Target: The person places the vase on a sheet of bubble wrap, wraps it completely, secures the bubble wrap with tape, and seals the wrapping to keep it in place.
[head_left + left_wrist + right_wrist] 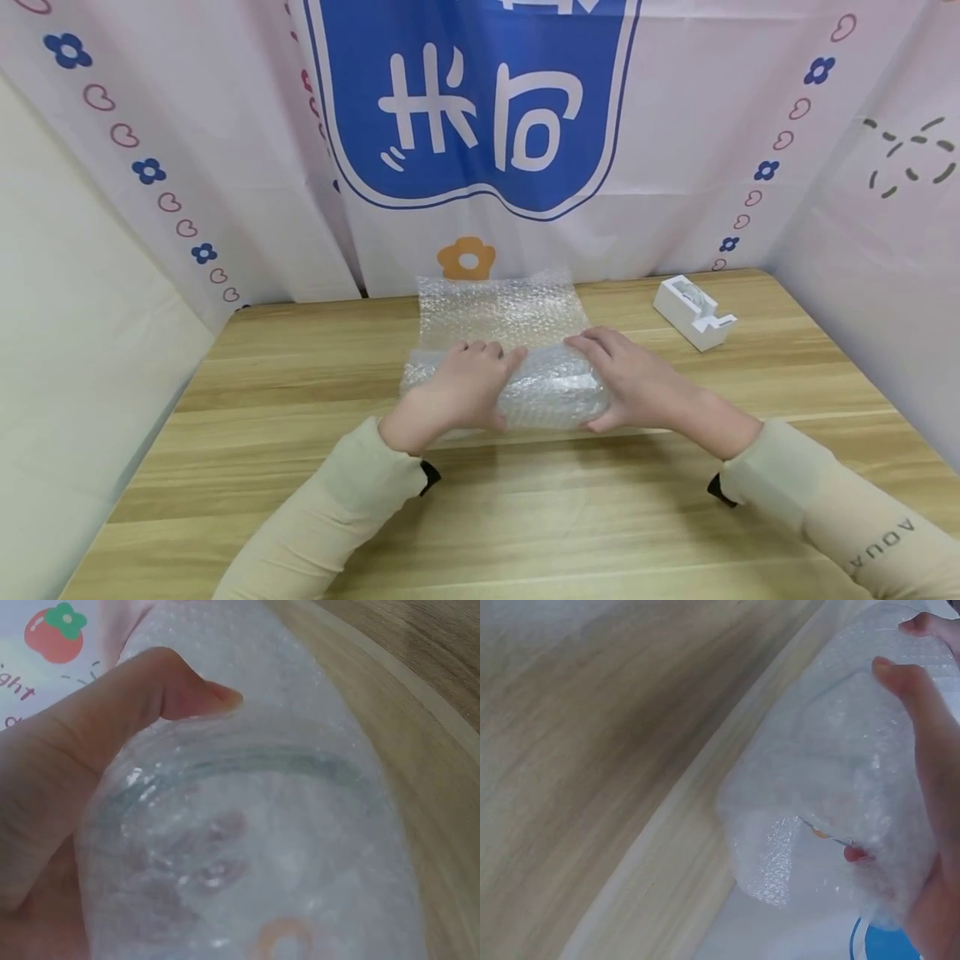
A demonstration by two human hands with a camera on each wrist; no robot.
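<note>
Transparent bubble wrap lies on the table, its near part rolled into a thick bundle. From the left, my left hand grips the bundle, thumb along its near side. My right hand holds the right end, thumb and fingers curled around it. A flat stretch of the bubble wrap extends from the roll toward the back edge. In the left wrist view, a greenish curved band shows through the layers of bubble wrap; what lies inside cannot be made out. The right wrist view shows the bundle's open end.
A white tape dispenser stands at the back right of the wooden table. Behind the table hangs a printed curtain with a blue shield pattern, and pale cloth walls close off both sides.
</note>
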